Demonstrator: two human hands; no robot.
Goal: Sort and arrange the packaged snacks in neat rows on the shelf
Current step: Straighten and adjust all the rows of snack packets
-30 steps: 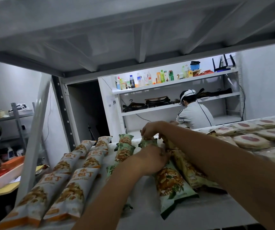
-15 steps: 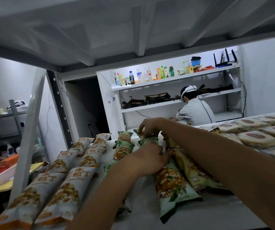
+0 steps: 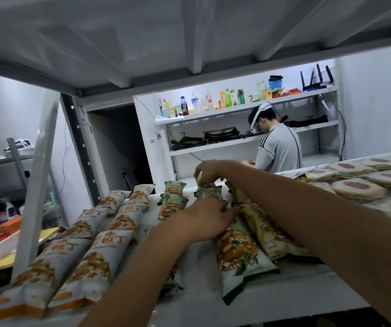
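On the white shelf point(image 3: 284, 293) lie rows of snack bags. Two rows of orange-and-white bags point(image 3: 81, 253) fill the left. A row of green bags point(image 3: 172, 200) runs beside them. A second green row has a front bag point(image 3: 239, 253) and a small back bag point(image 3: 207, 191). My left hand point(image 3: 205, 218) rests on the top end of the front green bag, fingers curled over it. My right hand point(image 3: 209, 169) pinches the far end of the back green bag. A yellow bag point(image 3: 267, 232) lies just right, partly under my right forearm.
Round pale packets with red centres point(image 3: 359, 187) cover the right of the shelf. The shelf above point(image 3: 189, 38) hangs low overhead. A slanted upright point(image 3: 39, 175) stands at the left. Behind, a person point(image 3: 277, 142) works at a wall rack with bottles point(image 3: 213, 102).
My view has shifted slightly; both hands stay on the second green row. My right hand has edged further back on the rear bag. The person behind has straightened up.
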